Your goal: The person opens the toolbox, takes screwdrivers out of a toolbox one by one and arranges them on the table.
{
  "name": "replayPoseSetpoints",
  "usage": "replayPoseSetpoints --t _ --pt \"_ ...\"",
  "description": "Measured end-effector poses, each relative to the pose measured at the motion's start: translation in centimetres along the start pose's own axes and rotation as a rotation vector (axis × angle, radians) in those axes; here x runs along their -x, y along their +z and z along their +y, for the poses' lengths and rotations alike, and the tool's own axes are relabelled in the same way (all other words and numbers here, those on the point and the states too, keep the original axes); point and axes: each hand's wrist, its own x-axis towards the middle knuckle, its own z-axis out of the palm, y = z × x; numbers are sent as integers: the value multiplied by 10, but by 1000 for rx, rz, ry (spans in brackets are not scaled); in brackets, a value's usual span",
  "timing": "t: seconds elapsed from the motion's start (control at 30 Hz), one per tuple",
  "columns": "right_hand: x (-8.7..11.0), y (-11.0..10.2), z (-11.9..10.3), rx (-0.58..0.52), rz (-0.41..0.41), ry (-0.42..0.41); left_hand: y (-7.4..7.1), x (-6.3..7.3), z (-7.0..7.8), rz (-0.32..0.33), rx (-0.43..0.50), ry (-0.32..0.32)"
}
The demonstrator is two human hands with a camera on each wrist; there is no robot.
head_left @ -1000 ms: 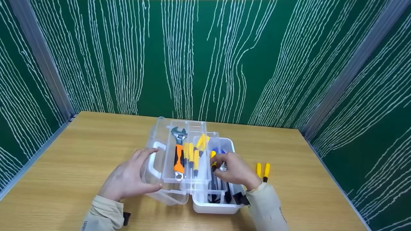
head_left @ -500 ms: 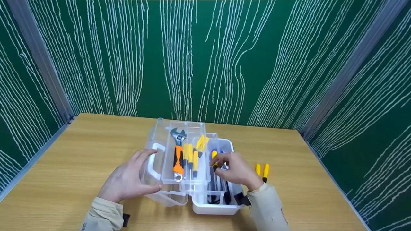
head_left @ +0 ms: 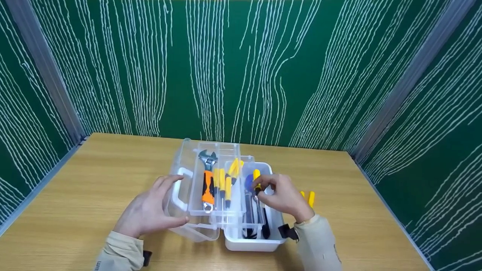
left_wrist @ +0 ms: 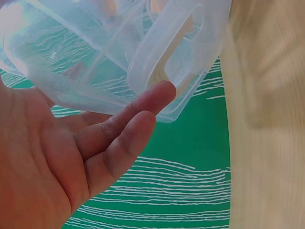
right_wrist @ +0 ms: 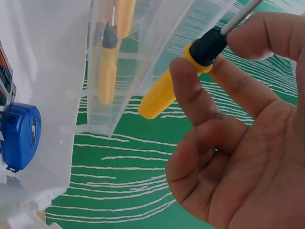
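My right hand [head_left: 282, 195] pinches a screwdriver [right_wrist: 159, 95] with a yellow handle and black collar, between thumb and fingers over the white toolbox base [head_left: 254, 246]. Part of its metal shaft shows in the right wrist view. My left hand [head_left: 147, 210] is spread at the clear raised lid [left_wrist: 86, 93], thumb and fingers nearly straight, fingertips near the white carry handle [head_left: 180, 188]. The clear tray beside the lid holds an adjustable wrench [head_left: 208, 184] with an orange and black grip and several yellow-handled screwdrivers [head_left: 228, 188].
Inside the base lie a blue tape measure [right_wrist: 21, 136] and dark-handled tools [head_left: 266, 226]. Two yellow-handled tools [head_left: 311, 198] rest on the wooden table [head_left: 361, 226] to the right, partly behind my right hand. Green walls [head_left: 256, 75] with white lines stand behind.
My right hand has moved a little to the right and up, bringing the yellow-handled screwdriver along. The left hand stays nearly still at the lid.
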Motion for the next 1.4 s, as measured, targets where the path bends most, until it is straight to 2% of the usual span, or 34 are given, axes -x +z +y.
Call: replayPoseSetpoints --t 0.17,0.43,0.8,0.9,1.1,1.4 --pt "2 -7 3 21 43 0 0 -1 -2 15 4 30" --pt "3 -16 10 -10 46 86 -1 -2 -2 -15 2 -1" --pt "7 -25 24 7 60 78 -1 -1 0 -45 12 -35" --pt "7 -28 28 18 64 79 -1 -1 0 -43 11 -30" --pt "11 -35 36 30 82 84 -1 0 -1 0 1 12" --pt "12 -47 49 46 66 199 0 -1 0 -25 -2 -21"
